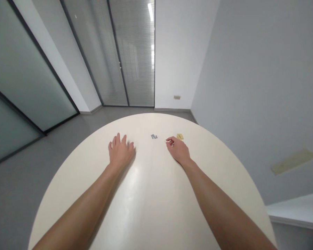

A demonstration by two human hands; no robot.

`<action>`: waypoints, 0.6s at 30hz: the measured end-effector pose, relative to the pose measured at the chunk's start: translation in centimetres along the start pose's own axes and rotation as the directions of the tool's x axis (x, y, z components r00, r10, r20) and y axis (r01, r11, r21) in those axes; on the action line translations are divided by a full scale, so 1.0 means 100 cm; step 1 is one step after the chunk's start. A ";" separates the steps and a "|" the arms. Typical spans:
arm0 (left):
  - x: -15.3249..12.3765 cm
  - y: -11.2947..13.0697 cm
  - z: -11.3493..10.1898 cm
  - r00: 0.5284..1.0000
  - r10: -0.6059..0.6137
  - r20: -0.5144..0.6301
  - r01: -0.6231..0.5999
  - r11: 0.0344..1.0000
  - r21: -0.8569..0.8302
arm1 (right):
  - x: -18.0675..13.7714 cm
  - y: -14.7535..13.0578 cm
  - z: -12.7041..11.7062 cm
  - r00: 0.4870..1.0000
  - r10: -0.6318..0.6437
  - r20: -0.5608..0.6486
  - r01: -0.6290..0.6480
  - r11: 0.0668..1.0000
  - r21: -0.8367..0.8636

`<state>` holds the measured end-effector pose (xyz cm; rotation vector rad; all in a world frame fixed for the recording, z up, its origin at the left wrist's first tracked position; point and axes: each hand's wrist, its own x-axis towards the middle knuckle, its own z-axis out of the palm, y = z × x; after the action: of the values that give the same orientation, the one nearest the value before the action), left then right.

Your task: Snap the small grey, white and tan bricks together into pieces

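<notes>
My left hand rests on the left part of the round table, fingers spread and holding nothing. On the right, my right hand has its thumb and fingers curled together in a pinch. A tiny pale bit seems to show at the fingertips, too small to name. Just beyond that hand lies a small group of flat gold-yellow pieces, partly hidden by its knuckles. Between the hands, closer to the right one, are a few small silver-grey strips. Neither hand touches the strips.
Both forearms lie across the round cream tabletop. Beyond its far edge are glass panels with dark frames. A grey wall runs along the right, with a yellowish strip on it.
</notes>
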<state>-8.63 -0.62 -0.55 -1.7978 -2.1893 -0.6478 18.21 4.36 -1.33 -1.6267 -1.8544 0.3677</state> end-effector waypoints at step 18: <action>-0.007 0.004 -0.003 0.982 0.188 0.017 -0.187 0.958 0.217 | -0.001 0.001 0.001 0.999 -0.038 -0.009 0.038 0.999 -0.017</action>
<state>-8.10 -1.28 -0.53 -1.8539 -1.9678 -0.3545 18.25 4.34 -1.49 -1.5993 -1.8836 0.3276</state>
